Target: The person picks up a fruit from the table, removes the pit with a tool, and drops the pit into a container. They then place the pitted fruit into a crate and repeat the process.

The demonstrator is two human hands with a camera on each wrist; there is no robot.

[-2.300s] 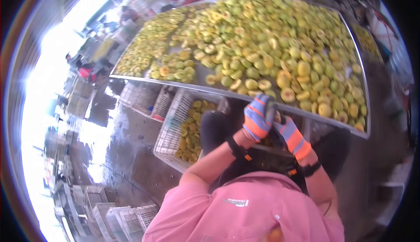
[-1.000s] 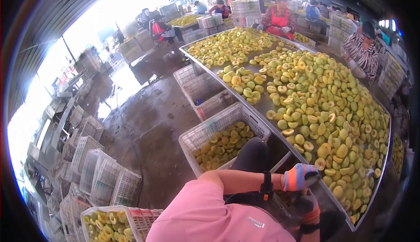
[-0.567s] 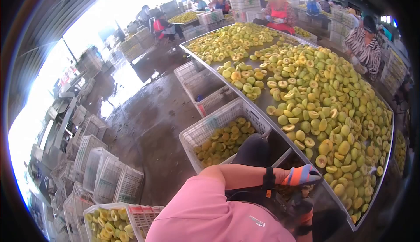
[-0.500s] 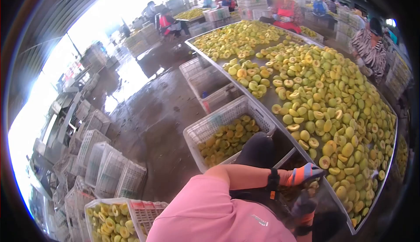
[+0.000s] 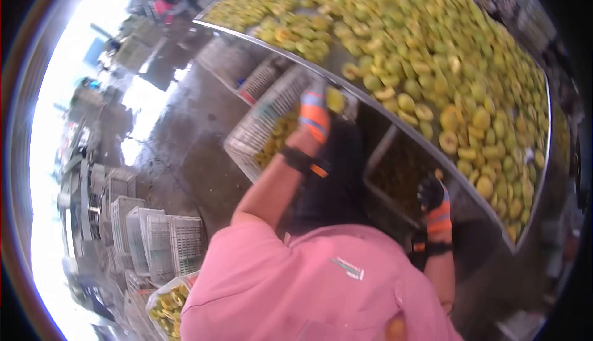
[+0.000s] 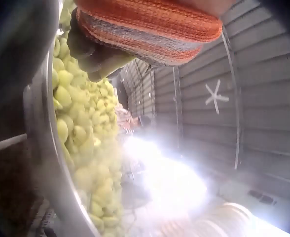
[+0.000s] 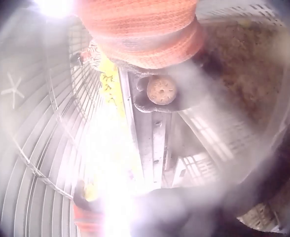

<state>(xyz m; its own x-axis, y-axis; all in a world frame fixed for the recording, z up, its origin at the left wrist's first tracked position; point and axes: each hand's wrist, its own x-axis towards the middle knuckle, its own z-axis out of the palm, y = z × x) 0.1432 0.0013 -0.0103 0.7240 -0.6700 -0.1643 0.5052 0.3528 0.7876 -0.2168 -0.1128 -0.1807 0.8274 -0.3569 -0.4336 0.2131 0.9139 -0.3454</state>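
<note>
My left hand, in an orange and blue-grey glove, is above the white crate of cut fruit. Its grey fingers hold a yellow-green fruit, which shows partly in the left wrist view. To the right, near the metal tray's front edge, my right hand is curled around a small object; its round brown end pokes out of the dark fingers in the right wrist view. The rest of that object is hidden in the glove.
Halved yellow-green fruit covers much of the large metal tray. Below its edge, between my hands, stands a dark-filled crate. Stacked white crates and another fruit-filled crate are at the lower left. Wet floor lies left.
My left hand has moved away from my right hand, left and over the fruit crate. My right hand now stands apart from it. The head view has turned and tilted downward.
</note>
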